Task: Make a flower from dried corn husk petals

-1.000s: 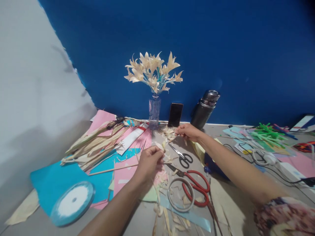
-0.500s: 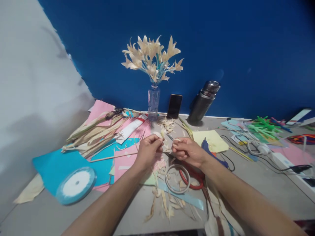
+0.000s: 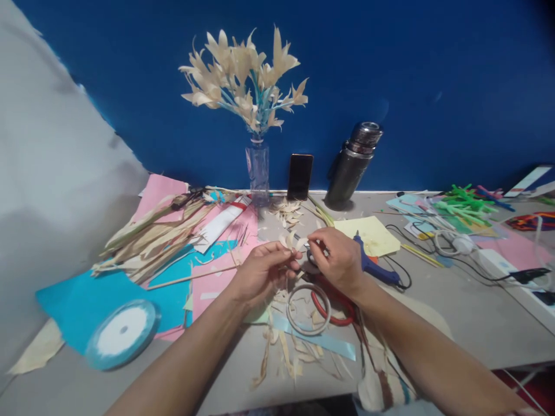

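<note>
My left hand (image 3: 269, 267) is closed in a pinch on a pale dried-husk petal (image 3: 289, 240), which sticks up above the fingertips. Close by on the right, my right hand (image 3: 337, 259) has its fingers curled, with the tips at the petal's right end. Just below the hands lie a roll of tape (image 3: 289, 320), seen as a pale ring, and red-handled scissors (image 3: 342, 319), partly hidden under my right wrist. Husk scraps (image 3: 286, 352) and a light-blue ribbon strip (image 3: 333, 345) are spread nearer the table edge.
A plastic bottle (image 3: 259, 173) holds husk flowers (image 3: 243, 75) against the blue wall. A phone (image 3: 300, 176) and a dark flask (image 3: 353, 167) stand beside it. Right lie a blue glue gun (image 3: 373, 263), cords and a power strip (image 3: 515, 277); left, dried husks (image 3: 147, 237) and a ribbon spool (image 3: 124, 332).
My right hand has turned palm-down and its fingertips have come nearer the petal in my left hand. The camera view has shifted, so the table things appear further left and higher.
</note>
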`<state>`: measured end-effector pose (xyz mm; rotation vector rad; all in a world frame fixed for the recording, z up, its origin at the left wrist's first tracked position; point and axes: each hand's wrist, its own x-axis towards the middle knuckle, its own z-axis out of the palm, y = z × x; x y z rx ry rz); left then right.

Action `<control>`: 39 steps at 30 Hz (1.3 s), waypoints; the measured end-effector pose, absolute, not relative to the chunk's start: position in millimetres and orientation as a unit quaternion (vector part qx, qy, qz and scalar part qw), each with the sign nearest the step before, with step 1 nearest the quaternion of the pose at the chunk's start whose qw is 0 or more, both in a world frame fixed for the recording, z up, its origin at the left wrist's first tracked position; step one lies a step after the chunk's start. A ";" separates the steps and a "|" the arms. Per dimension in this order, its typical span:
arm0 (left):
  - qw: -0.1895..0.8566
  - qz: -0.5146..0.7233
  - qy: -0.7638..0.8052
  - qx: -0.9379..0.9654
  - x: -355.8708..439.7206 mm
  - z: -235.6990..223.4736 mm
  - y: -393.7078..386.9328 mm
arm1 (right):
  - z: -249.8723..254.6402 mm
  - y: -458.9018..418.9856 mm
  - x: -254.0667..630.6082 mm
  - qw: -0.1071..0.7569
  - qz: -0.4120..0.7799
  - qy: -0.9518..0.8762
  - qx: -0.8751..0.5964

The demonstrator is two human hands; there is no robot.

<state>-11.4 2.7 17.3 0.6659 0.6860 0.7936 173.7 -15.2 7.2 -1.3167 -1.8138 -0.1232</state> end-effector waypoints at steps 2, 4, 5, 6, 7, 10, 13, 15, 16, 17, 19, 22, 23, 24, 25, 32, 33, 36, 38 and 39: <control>0.784 0.397 0.328 0.347 -10.6 15.6 2.3 | 8.3 -15.0 174.0 0.462 0.023 -0.692 -0.554; 0.745 0.424 0.343 0.385 -10.4 14.8 1.6 | 9.8 -14.9 175.2 0.482 0.101 -0.648 -0.581; 0.727 0.433 0.353 0.400 -10.3 14.6 1.2 | 10.6 -15.0 176.2 0.486 0.121 -0.634 -0.589; 0.712 0.438 0.363 0.412 -10.3 14.4 0.8 | 11.2 -15.3 177.1 0.489 0.121 -0.630 -0.591; 0.701 0.437 0.372 0.422 -10.2 14.1 0.3 | 11.8 -15.9 178.0 0.493 0.099 -0.637 -0.585; 0.665 0.448 0.387 0.455 -9.0 12.4 -1.2 | 13.6 -19.7 178.2 0.474 -0.023 -0.711 -0.519; 0.640 0.449 0.383 0.492 -6.3 10.5 -3.1 | 15.2 -23.2 176.3 0.425 -0.098 -0.767 -0.471; 0.655 0.432 0.380 0.489 -4.3 10.5 -4.5 | 16.2 -22.5 176.5 0.437 -0.074 -0.755 -0.483; 0.669 0.425 0.383 0.475 -3.4 11.1 -5.1 | 16.8 -21.0 177.5 0.463 -0.030 -0.731 -0.501; 0.682 0.418 0.386 0.459 -2.6 12.0 -5.5 | 17.6 -18.8 179.0 0.493 0.040 -0.694 -0.523; 0.702 0.416 0.391 0.426 -1.4 14.3 -5.6 | 19.7 -13.7 182.7 0.553 0.233 -0.584 -0.546; 0.703 0.426 0.405 0.400 -0.1 16.5 -4.1 | 23.6 -8.2 186.2 0.590 0.496 -0.419 -0.481; 0.700 0.427 0.413 0.397 0.1 16.4 -3.3 | 24.6 -7.8 186.1 0.591 0.544 -0.386 -0.453; 0.697 0.425 0.420 0.396 0.4 15.9 -2.4 | 25.3 -8.1 185.3 0.588 0.574 -0.368 -0.436; 0.694 0.422 0.426 0.398 0.6 15.2 -1.6 | 25.6 -9.0 184.1 0.582 0.587 -0.363 -0.430; 0.693 0.421 0.439 0.386 1.2 12.9 -0.3 | 17.7 -15.4 174.9 0.544 0.541 -0.411 -0.493; 0.696 0.424 0.438 0.380 1.1 13.2 -0.3 | 16.1 -15.3 174.2 0.541 0.548 -0.407 -0.490; 0.715 0.423 0.420 0.366 0.1 14.0 0.1 | 12.5 -14.5 172.3 0.542 0.578 -0.391 -0.468; 0.728 0.415 0.409 0.362 -0.9 14.2 0.5 | 11.7 -14.3 171.1 0.543 0.578 -0.390 -0.468; 0.730 0.411 0.408 0.362 -1.3 14.2 0.7 | 11.9 -14.4 170.6 0.544 0.569 -0.393 -0.474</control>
